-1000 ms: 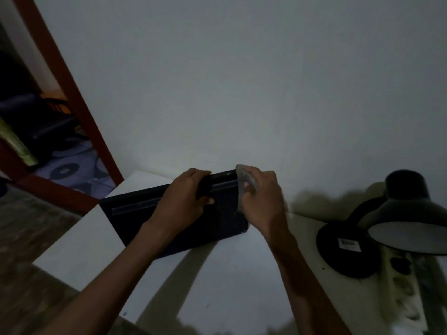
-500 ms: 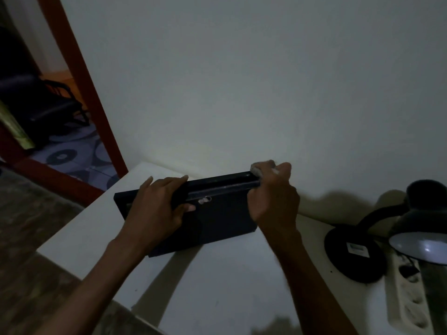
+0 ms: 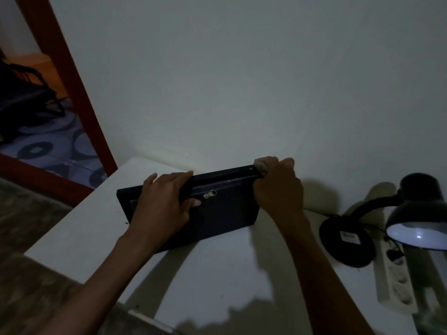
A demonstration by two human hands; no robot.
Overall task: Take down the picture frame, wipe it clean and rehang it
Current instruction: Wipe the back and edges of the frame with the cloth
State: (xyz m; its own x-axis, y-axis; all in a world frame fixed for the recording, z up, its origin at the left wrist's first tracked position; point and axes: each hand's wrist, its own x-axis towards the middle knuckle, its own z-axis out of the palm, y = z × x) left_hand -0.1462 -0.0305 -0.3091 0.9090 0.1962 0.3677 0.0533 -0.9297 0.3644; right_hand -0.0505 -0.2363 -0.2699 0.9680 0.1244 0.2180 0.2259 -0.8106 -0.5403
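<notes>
Standing back-side out on the white bench, steadied for wiping: picture frame being clasped by the left hand, fingers curling over its top edge, right hand pinching a small cloth onto the far top corner, near the wall.

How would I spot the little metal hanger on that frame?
Find the white table against the wall, where the black picture frame stands on edge, back facing you. The small metal hanger sits below its top edge, beside the left hand thumb: the only shiny speck on the dark back.
</notes>
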